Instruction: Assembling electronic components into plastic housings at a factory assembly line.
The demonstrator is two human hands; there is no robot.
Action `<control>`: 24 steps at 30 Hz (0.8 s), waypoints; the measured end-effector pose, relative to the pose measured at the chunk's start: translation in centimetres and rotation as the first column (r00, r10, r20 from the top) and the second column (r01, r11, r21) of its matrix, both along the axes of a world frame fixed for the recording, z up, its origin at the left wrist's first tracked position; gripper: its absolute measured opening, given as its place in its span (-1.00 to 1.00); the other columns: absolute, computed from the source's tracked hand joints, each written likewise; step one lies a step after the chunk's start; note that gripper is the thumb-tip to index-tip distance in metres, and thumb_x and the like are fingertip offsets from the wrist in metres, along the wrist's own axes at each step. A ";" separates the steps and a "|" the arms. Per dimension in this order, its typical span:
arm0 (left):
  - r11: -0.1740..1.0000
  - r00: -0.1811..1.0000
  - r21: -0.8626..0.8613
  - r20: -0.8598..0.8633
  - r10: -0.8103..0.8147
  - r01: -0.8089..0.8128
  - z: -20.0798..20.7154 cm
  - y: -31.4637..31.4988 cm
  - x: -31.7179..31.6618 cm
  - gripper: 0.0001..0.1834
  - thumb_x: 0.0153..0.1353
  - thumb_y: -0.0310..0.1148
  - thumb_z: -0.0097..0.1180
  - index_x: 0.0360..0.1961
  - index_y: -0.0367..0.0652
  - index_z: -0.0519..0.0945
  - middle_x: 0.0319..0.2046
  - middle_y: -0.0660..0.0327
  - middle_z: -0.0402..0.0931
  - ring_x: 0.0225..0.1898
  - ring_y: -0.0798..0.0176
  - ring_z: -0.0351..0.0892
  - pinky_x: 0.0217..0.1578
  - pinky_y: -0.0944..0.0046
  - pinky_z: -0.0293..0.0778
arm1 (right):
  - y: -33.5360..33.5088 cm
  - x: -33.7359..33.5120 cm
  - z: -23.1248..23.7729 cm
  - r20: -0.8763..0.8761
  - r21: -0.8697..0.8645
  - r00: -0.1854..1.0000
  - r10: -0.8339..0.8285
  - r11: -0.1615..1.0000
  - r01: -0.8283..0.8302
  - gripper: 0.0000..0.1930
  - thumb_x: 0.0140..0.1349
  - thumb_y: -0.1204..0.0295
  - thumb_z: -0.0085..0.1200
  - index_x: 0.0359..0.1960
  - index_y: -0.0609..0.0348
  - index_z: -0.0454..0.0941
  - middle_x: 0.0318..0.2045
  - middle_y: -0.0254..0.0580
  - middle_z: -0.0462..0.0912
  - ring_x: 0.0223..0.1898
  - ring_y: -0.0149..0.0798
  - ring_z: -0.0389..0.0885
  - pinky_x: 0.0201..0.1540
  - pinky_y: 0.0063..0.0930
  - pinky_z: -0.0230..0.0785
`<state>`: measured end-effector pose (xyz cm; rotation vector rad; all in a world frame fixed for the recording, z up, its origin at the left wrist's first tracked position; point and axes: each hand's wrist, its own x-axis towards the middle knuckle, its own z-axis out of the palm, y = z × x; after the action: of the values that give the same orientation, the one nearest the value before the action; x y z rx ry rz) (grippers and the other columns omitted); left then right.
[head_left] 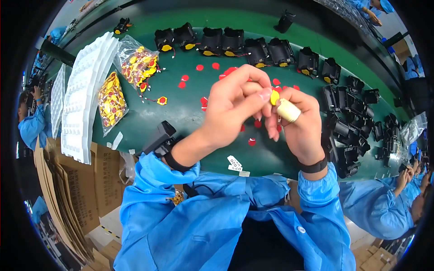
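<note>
Over the middle of the green table, my two hands meet at chest height. Thumb and finger of my left hand (237,101) pinch a small yellow disc (274,97). Curled in from the other side, my right hand (304,118) has its fingertips closed at the same disc. A pale yellow finger cot (288,111) covers one digit of the right hand. The disc's far side and any wire on it are hidden by fingers. Below and behind the hands, several red round pieces (252,142) lie scattered on the tabletop.
Black plastic housings (257,52) stand in a row along the far edge; more black housings (346,119) pile up at right. Bags of yellow-and-red wired parts (113,101) and white trays (88,97) are at left. White labels (234,163) lie at the near edge. Co-workers sit both sides.
</note>
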<state>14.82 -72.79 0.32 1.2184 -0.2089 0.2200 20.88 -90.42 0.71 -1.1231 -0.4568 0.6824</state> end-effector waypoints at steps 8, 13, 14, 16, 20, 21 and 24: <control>0.992 0.990 0.081 -0.108 -0.091 0.100 -0.3 0.2 -0.2 -0.89 0.38 -0.47 0.03 -0.26 -0.28 0.55 -0.55 0.30 0.53 -0.52 0.51 0.46 -0.52 0.47 0.31 | -0.1 0.7 -0.9 -0.142 0.165 0.987 0.075 0.985 -0.051 -0.81 0.37 0.42 -0.02 -0.30 0.33 0.51 -0.57 -0.14 0.54 -0.65 -0.37 0.47 -0.65 -0.55 0.25; 0.994 0.984 0.061 -0.158 -0.085 0.096 -0.3 0.1 -0.2 -0.89 0.37 -0.48 0.03 -0.28 -0.29 0.56 -0.57 0.30 0.54 -0.55 0.51 0.46 -0.54 0.46 0.31 | -0.1 0.6 -0.7 -0.159 0.146 0.984 0.079 0.988 -0.056 -0.81 0.36 0.43 -0.03 -0.30 0.35 0.51 -0.57 -0.13 0.54 -0.66 -0.37 0.46 -0.67 -0.56 0.22; 0.994 0.981 0.048 -0.172 -0.087 0.097 -0.2 0.1 -0.2 -0.88 0.36 -0.49 0.03 -0.30 -0.30 0.56 -0.58 0.30 0.54 -0.56 0.51 0.47 -0.55 0.46 0.30 | -0.2 0.6 -0.7 -0.197 0.160 0.975 0.100 0.985 -0.069 -0.81 0.36 0.43 -0.02 -0.30 0.35 0.51 -0.57 -0.12 0.54 -0.66 -0.37 0.45 -0.67 -0.57 0.22; 0.994 0.984 0.071 -0.162 -0.074 0.087 -0.1 0.0 -0.3 -0.89 0.33 -0.50 0.05 -0.35 -0.30 0.56 -0.59 0.31 0.55 -0.57 0.51 0.48 -0.55 0.46 0.33 | -0.4 0.7 -0.5 -0.215 0.174 0.969 0.125 0.981 -0.088 -0.81 0.35 0.42 -0.02 -0.30 0.34 0.50 -0.59 -0.12 0.52 -0.68 -0.35 0.44 -0.68 -0.55 0.20; 0.935 0.997 0.349 0.061 0.049 -0.067 -0.5 1.1 -0.6 -0.95 0.19 -0.59 0.11 -0.42 -0.35 0.58 -0.56 0.21 0.58 -0.57 0.42 0.56 -0.56 0.42 0.42 | -0.4 0.9 -0.7 -0.326 0.335 0.928 0.181 0.940 -0.065 -0.80 0.36 0.39 -0.04 -0.29 0.30 0.48 -0.59 -0.16 0.46 -0.68 -0.34 0.38 -0.68 -0.52 0.15; 0.796 0.961 0.549 0.235 0.145 -0.254 0.0 1.9 -0.6 -0.98 0.12 -0.59 0.15 -0.42 -0.33 0.59 -0.57 0.21 0.58 -0.57 0.42 0.56 -0.57 0.41 0.43 | -0.7 1.1 -0.6 -0.369 0.376 0.922 0.120 0.926 0.030 -0.77 0.38 0.34 -0.07 -0.32 0.28 0.47 -0.58 -0.21 0.42 -0.67 -0.35 0.33 -0.66 -0.52 0.12; 0.159 0.827 0.812 0.553 0.097 -0.562 1.7 6.0 0.6 -0.93 -0.06 -0.57 0.19 -0.52 -0.27 0.54 -0.64 0.13 0.52 -0.64 0.21 0.55 -0.59 0.25 0.42 | -2.7 3.1 -0.7 -0.410 0.397 0.910 -0.066 0.885 0.243 -0.72 0.41 0.27 -0.18 -0.38 0.19 0.41 -0.55 -0.30 0.34 -0.59 -0.39 0.27 -0.59 -0.53 0.07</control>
<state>15.42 -66.79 2.00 2.5463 -0.4499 0.8519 23.97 -93.07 0.01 -0.5642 -0.1610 0.5989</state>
